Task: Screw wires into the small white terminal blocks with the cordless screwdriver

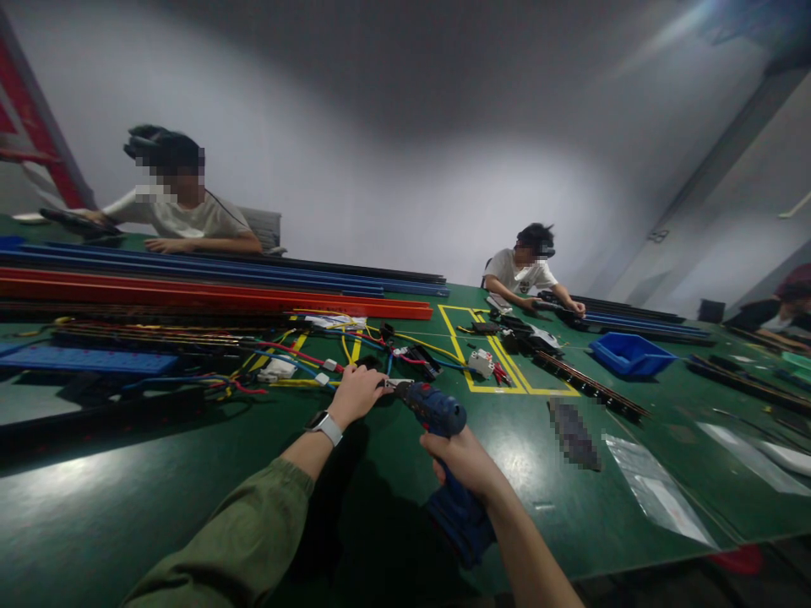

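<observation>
My right hand (469, 463) is wrapped round the handle of a blue cordless drill (437, 409), whose chuck points forward and left. My left hand (358, 393), with a watch (327, 426) on the wrist, is closed at the front end of the drill. A small light-coloured piece (391, 385) shows between its fingertips and the chuck; what the fingers grip is mostly hidden. Red and blue wires with white connectors (322, 378) lie just left of this hand. Beyond the drill lies a black part (423, 360) among yellow and blue wires.
Long orange channels (221, 291) and blue channels (209, 270) cross the back left of the green table (525, 507). A white breaker block (481, 363) and a blue bin (632, 355) stand farther right. Clear bags (659, 490) lie at right. Several people sit around the table.
</observation>
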Action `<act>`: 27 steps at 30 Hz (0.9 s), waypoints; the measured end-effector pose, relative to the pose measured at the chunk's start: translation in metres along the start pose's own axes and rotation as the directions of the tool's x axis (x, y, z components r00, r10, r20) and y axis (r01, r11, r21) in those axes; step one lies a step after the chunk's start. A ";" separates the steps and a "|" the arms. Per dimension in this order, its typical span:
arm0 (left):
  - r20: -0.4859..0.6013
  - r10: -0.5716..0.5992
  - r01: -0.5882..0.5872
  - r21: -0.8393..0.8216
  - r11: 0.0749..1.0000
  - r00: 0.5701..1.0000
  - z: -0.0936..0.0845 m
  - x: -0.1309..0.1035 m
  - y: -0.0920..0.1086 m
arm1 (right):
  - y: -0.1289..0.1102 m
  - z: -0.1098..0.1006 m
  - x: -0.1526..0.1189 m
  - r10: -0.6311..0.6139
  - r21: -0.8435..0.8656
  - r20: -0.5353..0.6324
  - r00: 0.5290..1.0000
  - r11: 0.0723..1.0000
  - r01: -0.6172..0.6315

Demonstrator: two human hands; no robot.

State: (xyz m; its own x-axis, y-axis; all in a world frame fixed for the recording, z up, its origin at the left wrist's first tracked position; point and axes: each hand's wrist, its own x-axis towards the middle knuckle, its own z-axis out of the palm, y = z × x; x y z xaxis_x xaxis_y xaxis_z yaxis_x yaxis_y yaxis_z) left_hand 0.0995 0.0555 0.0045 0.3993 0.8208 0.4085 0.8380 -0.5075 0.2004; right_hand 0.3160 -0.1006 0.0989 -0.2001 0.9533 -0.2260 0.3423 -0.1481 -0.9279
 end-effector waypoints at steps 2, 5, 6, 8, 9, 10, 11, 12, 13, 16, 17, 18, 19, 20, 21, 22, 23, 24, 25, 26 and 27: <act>-0.001 0.001 -0.001 0.000 1.000 1.000 0.000 0.000 0.000 | 0.000 0.000 0.000 -0.007 0.002 -0.001 1.000 1.000 0.007; -0.007 0.005 -0.005 0.004 1.000 1.000 -0.001 0.000 0.001 | 0.000 0.000 -0.001 -0.011 0.006 -0.010 1.000 1.000 0.011; -0.006 0.006 -0.006 0.006 1.000 1.000 -0.002 0.000 0.001 | 0.000 0.000 0.000 -0.011 0.008 -0.010 1.000 1.000 0.012; -0.005 0.009 -0.009 0.010 1.000 1.000 -0.002 0.000 0.001 | 0.000 0.000 0.000 -0.013 0.011 -0.002 1.000 1.000 0.013; -0.005 0.010 -0.010 0.013 1.000 1.000 -0.002 0.000 0.001 | 0.000 0.000 0.000 -0.014 0.012 -0.001 1.000 1.000 0.014; -0.006 0.012 -0.011 0.016 1.000 1.000 -0.002 0.000 0.001 | 0.000 0.000 0.000 -0.015 0.013 -0.003 1.000 1.000 0.015; -0.007 0.013 -0.013 0.018 1.000 1.000 -0.002 0.000 0.000 | 0.000 0.000 0.000 -0.014 0.014 -0.004 1.000 1.000 0.014; -0.007 0.014 -0.014 0.019 1.000 1.000 -0.001 0.000 0.000 | 0.000 0.000 0.000 -0.010 0.015 -0.007 1.000 1.000 0.010; -0.005 0.014 -0.013 0.019 1.000 1.000 -0.001 0.000 0.000 | 0.000 0.000 0.000 -0.005 0.016 -0.011 1.000 1.000 0.005; 0.002 0.009 -0.009 0.014 1.000 1.000 0.000 0.000 0.000 | -0.002 0.001 -0.001 0.012 0.012 -0.012 1.000 1.000 -0.012; 0.000 0.006 -0.006 0.014 1.000 1.000 0.000 0.000 0.000 | -0.002 0.001 -0.001 0.013 0.010 -0.012 1.000 1.000 -0.013; -0.003 0.003 -0.003 0.014 1.000 1.000 0.000 0.000 0.000 | -0.002 0.001 -0.001 0.010 0.009 -0.011 1.000 1.000 -0.010; -0.006 0.002 -0.002 0.015 1.000 1.000 0.000 0.000 0.000 | -0.002 0.001 -0.001 0.005 0.008 -0.010 1.000 1.000 -0.005; -0.008 0.001 -0.001 0.014 1.000 1.000 0.000 0.000 0.001 | -0.002 0.001 -0.001 0.002 0.009 -0.009 1.000 1.000 -0.002; -0.007 0.002 -0.002 0.013 1.000 1.000 0.000 0.000 0.001 | -0.002 0.001 -0.001 0.002 0.010 -0.008 1.000 1.000 -0.002; -0.006 0.002 -0.002 0.012 1.000 1.000 -0.001 0.000 0.001 | -0.002 0.001 0.000 0.003 0.011 -0.007 1.000 1.000 -0.003; -0.005 0.002 -0.002 0.010 1.000 1.000 -0.001 0.000 0.001 | -0.002 0.001 0.000 0.002 0.009 -0.003 1.000 1.000 -0.002; -0.004 0.001 -0.001 0.010 1.000 1.000 -0.001 0.000 0.001 | -0.002 0.000 0.000 -0.002 0.005 0.003 1.000 1.000 0.002; -0.003 0.000 0.000 0.010 1.000 1.000 -0.002 0.000 0.001 | -0.002 0.000 0.000 -0.007 0.001 0.007 1.000 1.000 0.007; -0.002 -0.002 0.002 0.011 1.000 1.000 -0.002 0.000 0.002 | -0.002 0.000 0.000 -0.012 -0.001 0.011 1.000 1.000 0.013; 0.000 -0.004 0.004 0.012 1.000 1.000 -0.002 0.000 0.002 | -0.002 0.000 0.000 -0.014 0.000 0.011 1.000 1.000 0.014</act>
State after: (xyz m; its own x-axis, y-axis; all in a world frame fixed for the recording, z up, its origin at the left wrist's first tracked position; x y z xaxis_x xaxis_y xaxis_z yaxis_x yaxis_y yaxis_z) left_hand 0.1001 0.0536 0.0067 0.3962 0.8226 0.4078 0.8438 -0.5013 0.1913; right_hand 0.3152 -0.1002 0.1005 -0.2154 0.9523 -0.2161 0.3397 -0.1344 -0.9309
